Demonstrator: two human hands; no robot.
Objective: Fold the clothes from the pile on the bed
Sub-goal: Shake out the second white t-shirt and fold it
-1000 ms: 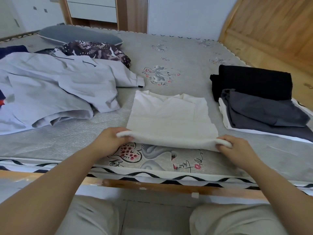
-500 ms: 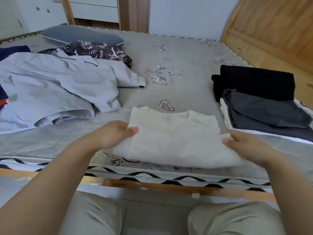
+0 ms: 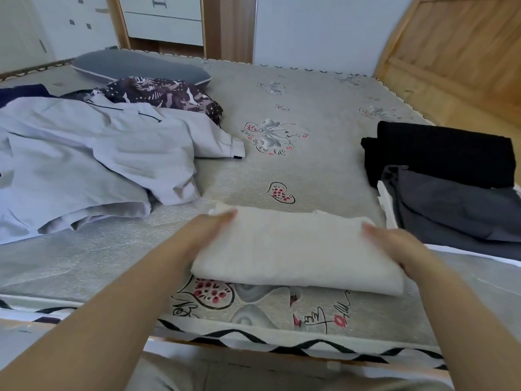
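On mattress: left hand, right hand flat, apparently released, on folded white garment; print unreadable.

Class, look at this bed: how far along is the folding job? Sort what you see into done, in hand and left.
Done: a folded black garment and a folded dark grey garment stacked at the right.
In hand: the folded white top, with the left hand and right hand at its sides.
Left: the crumpled light grey jacket and dark patterned garment.

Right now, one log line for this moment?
step: fold | white garment folded | left hand, right hand flat on its ends | folded stack right
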